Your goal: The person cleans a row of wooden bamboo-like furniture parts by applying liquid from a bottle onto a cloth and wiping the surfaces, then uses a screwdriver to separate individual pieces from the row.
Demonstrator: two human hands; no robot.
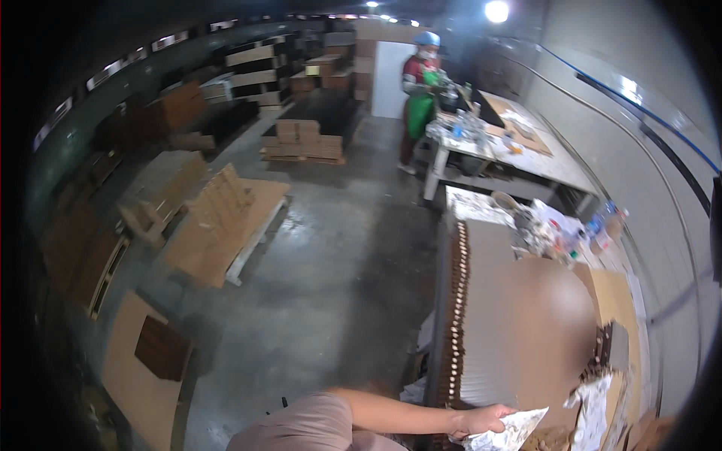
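Observation:
My left hand [481, 421] reaches in from the lower edge, its bare forearm stretched to the right. Its fingers are closed on a white stained sheet [519, 430], paper or cloth, I cannot tell which. Just beyond the hand lies a long row of tightly packed grey panels with brown edges [481, 316]. Another crumpled white stained sheet [592, 406] lies to the right of the hand. A large smeared patch hides what is above the right part of the panels. My right hand is out of view.
Bottles [602, 219] and clutter cover the bench's far end. Beyond it, a person [423, 98] in a green apron and blue cap stands at a white table [444, 150]. Stacked boards [312, 131] and a brown sheet with a wooden rack [226, 199] stand left.

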